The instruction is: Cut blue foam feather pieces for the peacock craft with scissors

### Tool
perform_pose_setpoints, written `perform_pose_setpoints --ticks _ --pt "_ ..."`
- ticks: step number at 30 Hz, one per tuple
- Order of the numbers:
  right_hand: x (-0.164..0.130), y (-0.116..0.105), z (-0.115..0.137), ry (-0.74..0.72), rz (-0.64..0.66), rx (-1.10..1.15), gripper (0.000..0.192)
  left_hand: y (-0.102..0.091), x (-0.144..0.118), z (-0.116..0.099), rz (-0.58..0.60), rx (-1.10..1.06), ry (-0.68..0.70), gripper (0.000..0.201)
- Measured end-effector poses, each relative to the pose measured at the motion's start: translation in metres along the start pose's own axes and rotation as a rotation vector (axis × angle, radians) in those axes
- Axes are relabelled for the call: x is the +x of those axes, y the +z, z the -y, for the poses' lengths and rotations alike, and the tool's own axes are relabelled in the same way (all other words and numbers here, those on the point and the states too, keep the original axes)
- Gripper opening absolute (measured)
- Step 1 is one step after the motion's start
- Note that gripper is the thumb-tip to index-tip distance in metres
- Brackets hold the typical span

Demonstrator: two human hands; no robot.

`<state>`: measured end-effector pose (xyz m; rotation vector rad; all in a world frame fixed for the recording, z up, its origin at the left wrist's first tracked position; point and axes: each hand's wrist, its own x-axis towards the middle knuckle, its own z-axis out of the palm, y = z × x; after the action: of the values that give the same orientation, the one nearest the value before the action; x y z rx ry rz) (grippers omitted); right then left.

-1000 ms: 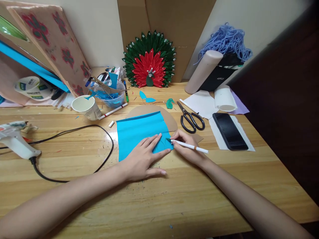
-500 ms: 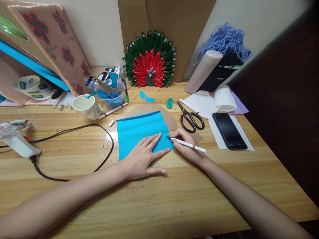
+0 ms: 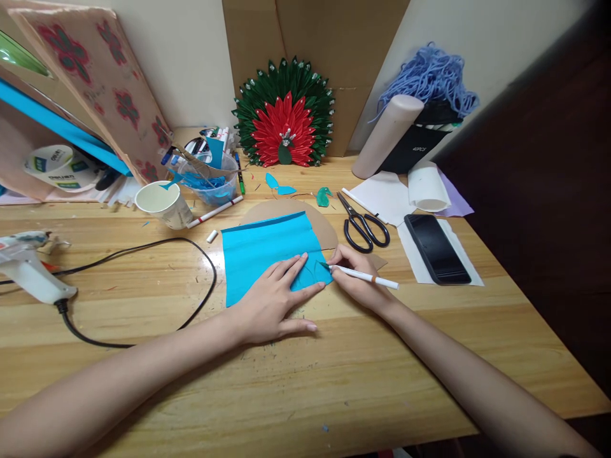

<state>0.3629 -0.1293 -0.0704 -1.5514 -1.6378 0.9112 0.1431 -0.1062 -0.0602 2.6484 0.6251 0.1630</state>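
Wooden desk [image 3: 334,381] is seen from above, with both forearms reaching in from its near edge. Blue paper [image 3: 267,251] near the desk's middle is pressed flat by the open left hand [image 3: 274,302]. A white pen [image 3: 365,277] is pinched in the right hand [image 3: 356,277], its tip on the paper's right corner. Scissors [image 3: 363,226] and a phone [image 3: 436,249] lie beyond, toward the right edge.
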Motion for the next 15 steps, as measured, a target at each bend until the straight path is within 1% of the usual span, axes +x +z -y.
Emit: perform_pose_setpoints --ticks 3,7,10,15 --pt "0.0007 -0.0008 -0.0016 -0.020 -0.016 0.034 0.012 0.0001 0.0000 -0.0003 0.000 -0.001 -0.005 0.072" --pt "0.0018 -0.0002 -0.0047 -0.010 -0.010 0.075 0.009 0.0006 0.0003 -0.0002 0.003 -0.003 -0.002 0.072" --pt "0.0020 0.0004 -0.0053 0.001 0.002 0.069 0.009 0.0008 0.0005 -0.0001 0.010 -0.001 -0.003 0.072" --pt "0.0020 -0.0017 -0.0025 -0.022 -0.009 0.058 0.012 0.0014 0.0001 0.0002 -0.001 -0.002 -0.003 0.072"
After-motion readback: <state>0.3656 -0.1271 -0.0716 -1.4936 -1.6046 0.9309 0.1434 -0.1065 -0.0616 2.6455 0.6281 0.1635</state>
